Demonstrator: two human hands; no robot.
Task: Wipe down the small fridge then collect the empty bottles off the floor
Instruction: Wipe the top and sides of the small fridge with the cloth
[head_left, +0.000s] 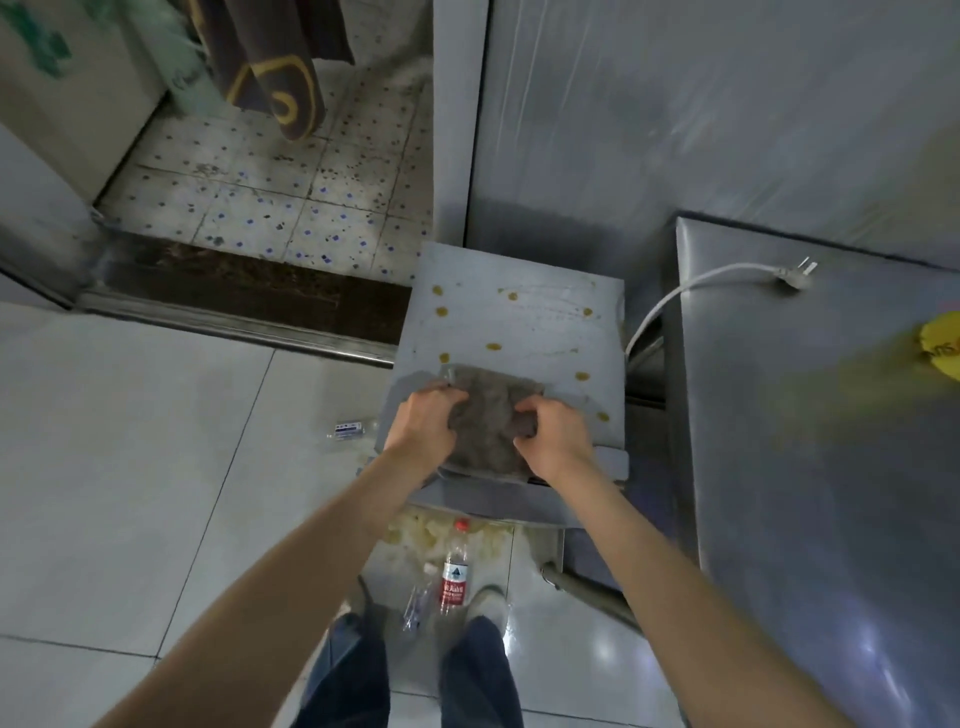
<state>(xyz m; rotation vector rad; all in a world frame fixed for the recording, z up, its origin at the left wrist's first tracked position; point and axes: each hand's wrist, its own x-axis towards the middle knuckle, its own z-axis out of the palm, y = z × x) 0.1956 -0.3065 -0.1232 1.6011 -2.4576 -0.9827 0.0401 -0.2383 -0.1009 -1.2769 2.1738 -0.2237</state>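
Observation:
The small grey fridge (524, 322) stands below me, its top dotted with several yellow-brown spots. A grey-brown cloth (488, 415) lies on the near part of that top. My left hand (423, 423) grips the cloth's left side and my right hand (558, 439) grips its right side, fingers curled into the fabric. On the floor between my feet lies a clear bottle with a red cap and label (455, 566), beside a crushed clear bottle (415, 605). Another clear bottle (350, 428) lies left of the fridge.
A taller steel cabinet (810, 467) stands to the right, with a white plug and cable (727, 273) and a yellow object (943, 345) on top. A doorway with a dark threshold (249, 296) and dirty spotted tiles is at upper left. Yellowish spill lies under the fridge front (415, 532).

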